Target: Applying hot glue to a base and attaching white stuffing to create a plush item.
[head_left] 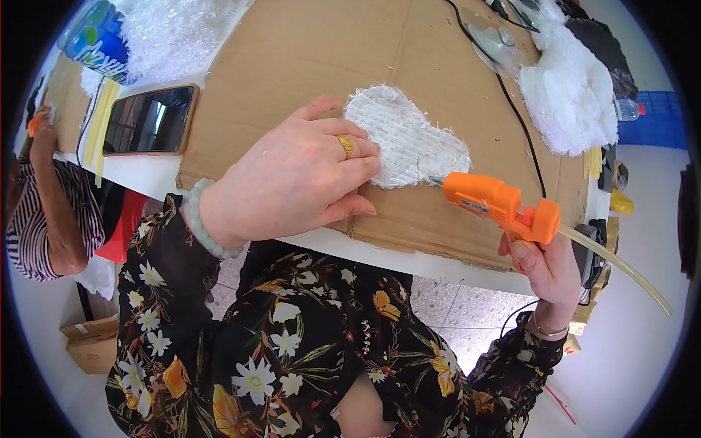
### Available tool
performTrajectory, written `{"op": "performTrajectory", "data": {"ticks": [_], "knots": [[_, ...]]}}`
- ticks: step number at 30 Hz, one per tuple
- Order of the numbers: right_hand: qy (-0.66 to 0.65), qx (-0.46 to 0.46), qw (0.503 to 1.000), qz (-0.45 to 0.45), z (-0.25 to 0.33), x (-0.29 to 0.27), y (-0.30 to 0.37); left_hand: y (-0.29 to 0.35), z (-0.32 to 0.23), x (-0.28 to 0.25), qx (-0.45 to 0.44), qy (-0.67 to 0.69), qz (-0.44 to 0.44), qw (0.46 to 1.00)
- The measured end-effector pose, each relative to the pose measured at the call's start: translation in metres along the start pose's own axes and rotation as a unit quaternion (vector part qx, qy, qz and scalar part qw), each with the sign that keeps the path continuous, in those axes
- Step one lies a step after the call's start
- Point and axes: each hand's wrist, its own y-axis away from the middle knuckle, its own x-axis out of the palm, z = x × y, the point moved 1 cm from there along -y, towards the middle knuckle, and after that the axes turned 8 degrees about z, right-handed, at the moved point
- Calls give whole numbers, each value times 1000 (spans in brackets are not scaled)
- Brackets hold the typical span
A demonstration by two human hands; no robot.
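A white, ribbed fabric piece (406, 139) with frayed edges, broad at one end and narrower at the other, lies flat on the brown cardboard (292, 66). My left hand (299, 171) rests its extended fingertips on the left part of this fabric and grips nothing. In my right hand (544, 263) is an orange hot glue gun (482, 197), held by its handle, which the fingers mostly hide. Its nozzle meets the lower right edge of the fabric. Out of the gun's back end sticks a long yellowish glue stick (621, 266).
A phone (150, 120) lies left of the cardboard, near yellowish sticks and a blue jar (98, 40). Fluffy white material (569, 91) is heaped at the right, another heap at the upper left. A black cable (517, 109) crosses the cardboard. Another person (55, 204) sits at far left.
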Motion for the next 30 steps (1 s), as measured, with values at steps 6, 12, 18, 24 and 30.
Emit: {"op": "performTrajectory", "data": {"ticks": [6, 12, 18, 24, 30], "knots": [[-21, 2, 1000, -11, 3, 0, -1, 1, 1, 1, -2, -4, 0, 1000], [-18, 7, 998, -53, 1, 0, 8, 1, 0, 1, -3, -3, 1, 1000], [-1, 15, 1000, -2, -1, 2, -2, 0, 0, 2, 4, -7, 8, 1000], [5, 0, 1000, -4, 1, 2, -6, -2, -3, 5, 10, -25, -17, 999], [12, -21, 1000, -16, -1, 5, -9, -3, -2, 6, 14, -25, -10, 1000]]}}
